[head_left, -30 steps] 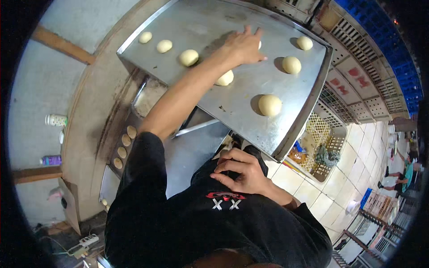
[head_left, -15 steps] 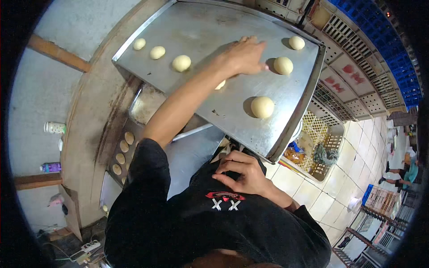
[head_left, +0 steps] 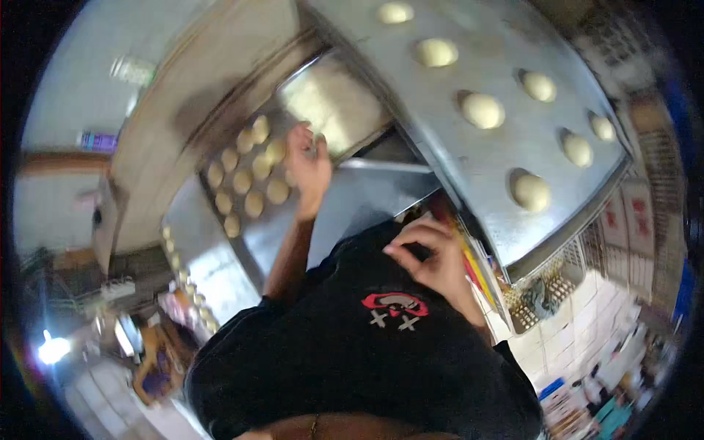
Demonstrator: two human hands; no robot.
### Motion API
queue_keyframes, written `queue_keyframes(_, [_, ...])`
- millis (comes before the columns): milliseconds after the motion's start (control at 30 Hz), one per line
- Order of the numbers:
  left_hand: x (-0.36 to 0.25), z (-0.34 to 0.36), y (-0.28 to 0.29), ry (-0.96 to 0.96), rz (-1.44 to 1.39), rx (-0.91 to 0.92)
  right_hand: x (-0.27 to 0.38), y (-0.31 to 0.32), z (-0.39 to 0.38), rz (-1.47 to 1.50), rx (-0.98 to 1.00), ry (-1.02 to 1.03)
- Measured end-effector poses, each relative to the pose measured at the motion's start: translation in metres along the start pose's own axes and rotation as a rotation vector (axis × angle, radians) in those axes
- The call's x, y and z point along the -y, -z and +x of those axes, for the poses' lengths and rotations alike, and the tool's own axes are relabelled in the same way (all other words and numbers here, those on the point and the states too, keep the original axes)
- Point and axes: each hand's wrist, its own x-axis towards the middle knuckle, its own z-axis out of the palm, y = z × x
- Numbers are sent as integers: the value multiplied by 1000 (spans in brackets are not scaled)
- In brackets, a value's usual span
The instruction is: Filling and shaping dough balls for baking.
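My left hand point(head_left: 309, 170), smeared by motion, is held up at the right edge of a dark tray point(head_left: 239, 202) of flattened dough rounds point(head_left: 254, 204). Its thumb stands apart from the fingers, and I see nothing in them. In front of my black shirt, my right hand point(head_left: 433, 257) is curled, thumb and forefinger bent into a loop. Nothing shows in it. Several pale dough balls point(head_left: 482, 111) sit spaced out on a large metal tray point(head_left: 506, 224) at the upper right.
Between the large tray and the dark one lies a bare-looking metal pan point(head_left: 334, 103). Small dough pieces point(head_left: 192, 290) line a pale surface at the left. A plastic crate point(head_left: 550, 293) holding a grey cloth point(head_left: 540, 299) stands on the tiled floor. A counter runs along the upper left.
My view has swung left. My left hand has come off the large tray to beside the flattened rounds. A dough ball my left arm partly covered now shows. My right hand stays at my front.
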Motion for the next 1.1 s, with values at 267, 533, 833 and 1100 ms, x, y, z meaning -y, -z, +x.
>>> queue_keyframes(267, [162,-178,140,692,596,-351,-7,-57,39,-31,279,4])
queue_keyframes(533, [216,-119,111,587,636,-210,35,-132,65,-96,462,89])
queue_keyframes(833, [101,-65,156,625,-1009,-273,5,-169,58,159,202,-266])
queue_keyframes(1100, [19,-79,232,802,-1316,240,7,-214,53,761,151,-593])
